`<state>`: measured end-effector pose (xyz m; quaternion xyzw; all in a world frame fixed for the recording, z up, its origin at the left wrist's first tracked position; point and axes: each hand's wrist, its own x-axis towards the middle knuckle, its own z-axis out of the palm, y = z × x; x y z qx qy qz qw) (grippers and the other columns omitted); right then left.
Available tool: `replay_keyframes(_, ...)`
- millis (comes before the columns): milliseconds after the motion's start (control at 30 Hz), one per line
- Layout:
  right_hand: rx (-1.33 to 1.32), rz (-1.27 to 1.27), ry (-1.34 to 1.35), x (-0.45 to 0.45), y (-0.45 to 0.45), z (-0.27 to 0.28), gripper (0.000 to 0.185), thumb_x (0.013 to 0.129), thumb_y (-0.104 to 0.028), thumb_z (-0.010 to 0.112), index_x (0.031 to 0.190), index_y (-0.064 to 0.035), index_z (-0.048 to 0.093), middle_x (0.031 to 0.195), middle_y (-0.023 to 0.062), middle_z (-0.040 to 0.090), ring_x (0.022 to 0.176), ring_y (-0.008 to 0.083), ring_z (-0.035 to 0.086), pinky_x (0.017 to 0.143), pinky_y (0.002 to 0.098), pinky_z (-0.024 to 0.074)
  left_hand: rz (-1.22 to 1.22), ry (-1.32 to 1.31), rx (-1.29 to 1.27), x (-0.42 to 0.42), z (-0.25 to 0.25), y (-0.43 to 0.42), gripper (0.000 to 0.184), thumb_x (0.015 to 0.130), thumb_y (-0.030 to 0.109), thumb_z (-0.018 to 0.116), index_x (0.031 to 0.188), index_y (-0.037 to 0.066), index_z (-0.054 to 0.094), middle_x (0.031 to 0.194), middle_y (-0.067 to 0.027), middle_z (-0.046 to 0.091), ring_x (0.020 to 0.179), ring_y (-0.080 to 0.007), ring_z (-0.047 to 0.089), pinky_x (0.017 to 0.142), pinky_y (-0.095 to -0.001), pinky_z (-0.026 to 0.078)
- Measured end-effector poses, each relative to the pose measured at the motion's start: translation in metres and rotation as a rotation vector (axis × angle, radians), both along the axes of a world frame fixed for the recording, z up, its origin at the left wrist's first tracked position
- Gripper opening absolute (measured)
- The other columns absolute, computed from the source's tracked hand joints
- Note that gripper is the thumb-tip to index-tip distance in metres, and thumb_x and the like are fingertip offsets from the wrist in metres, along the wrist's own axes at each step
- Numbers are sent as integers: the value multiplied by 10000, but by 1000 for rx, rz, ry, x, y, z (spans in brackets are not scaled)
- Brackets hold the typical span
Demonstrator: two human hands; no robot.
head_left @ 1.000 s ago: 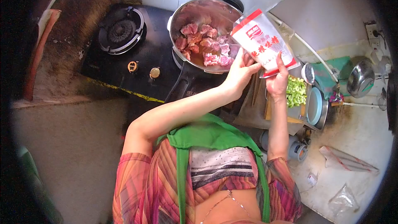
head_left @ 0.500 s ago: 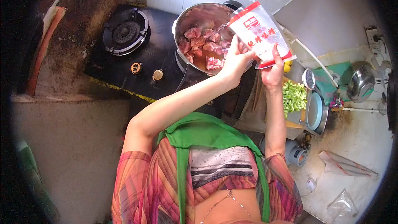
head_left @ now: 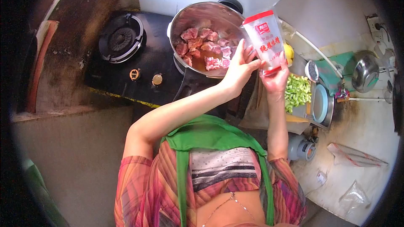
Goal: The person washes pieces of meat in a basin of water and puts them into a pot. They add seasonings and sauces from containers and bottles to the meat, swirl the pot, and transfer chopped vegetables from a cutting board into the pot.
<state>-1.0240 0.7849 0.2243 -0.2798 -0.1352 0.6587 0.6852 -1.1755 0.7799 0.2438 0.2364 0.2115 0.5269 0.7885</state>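
A white packet with red ends [head_left: 267,42] is held upright, its printed side showing, at the right rim of a large metal pot [head_left: 229,14]. My right hand [head_left: 276,77] grips the packet's bottom end from below. The thumb of my left hand [head_left: 240,68] touches the packet's lower left edge, while its other fingers reach up beside it, partly over the pot's rim. Chunks of raw reddish meat [head_left: 212,47] lie in some brownish liquid in the pot.
The pot stands on a black stove [head_left: 126,82], with a bare burner [head_left: 122,38] to the left. On the right are chopped green vegetables [head_left: 297,92], a light blue bowl [head_left: 320,104], a hanging metal bowl [head_left: 365,72] and a gas cylinder [head_left: 299,147].
The packet has turned more upright and looks narrower, with my right hand now lower around its bottom end. My left hand's fingers have spread somewhat.
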Motion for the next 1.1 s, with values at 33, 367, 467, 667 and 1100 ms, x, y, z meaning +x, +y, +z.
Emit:
replay_keyframes(33,-12,-13,-6,-1,-1,0,370,897,-300,522,1182,-66,496,1098,100,596,949,244,591,689,375,512,5,5,4,0,0,0,838,824,-29,543,1427,24,-36,1439,-181,252,1322,-249,288,1071,-350,269)
replay_keyframes(367,22,-60,-257,-14,-9,21,381,863,-206,582,1179,-21,479,1095,124,587,917,247,598,673,388,531,42,-53,79,-3,-3,6,639,824,-35,530,1379,73,233,1309,-109,436,1217,-204,425,1019,-325,339)
replay_keyframes(467,72,-20,-435,-22,-6,28,381,860,-199,587,1164,3,479,1065,131,595,879,244,613,651,376,537,32,-23,116,-6,-9,10,614,825,-34,525,1365,77,256,1288,-100,454,1188,-191,455,982,-313,381)
replay_keyframes(667,133,-91,-481,-31,-2,39,372,862,-186,586,1166,0,482,1062,132,598,872,238,620,632,369,544,91,-79,70,-7,-10,10,569,832,-39,507,1343,73,282,1284,-84,457,1179,-180,463,954,-308,409)
replay_keyframes(1100,141,-88,-453,-36,-2,31,361,864,-178,577,1168,-13,476,1049,124,598,870,248,621,623,372,547,41,-80,57,-15,-5,11,582,823,-46,515,1341,87,285,1246,-77,488,1157,-182,480,951,-307,411)
